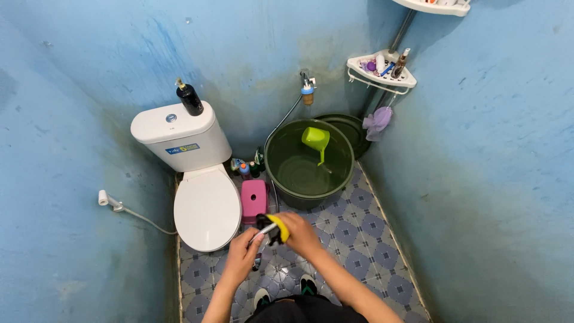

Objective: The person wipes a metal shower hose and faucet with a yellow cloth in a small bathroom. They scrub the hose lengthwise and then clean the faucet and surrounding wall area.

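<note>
Overhead, the right hand [301,232] had its fingers clamped around a yellow-and-black tool [274,228], while the left hand [242,257] had its fingers closed on its metal shaft [259,234], above the tiled floor [359,233] beside the white toilet [206,206].

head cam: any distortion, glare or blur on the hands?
Head view: wide-angle bending, walls curve inward toward the frame edges; light even and soft, no harsh glare, dim corner behind the green bucket; left hand, right hand and the yellow-and-black tool slightly soft, toilet sharp.
</note>
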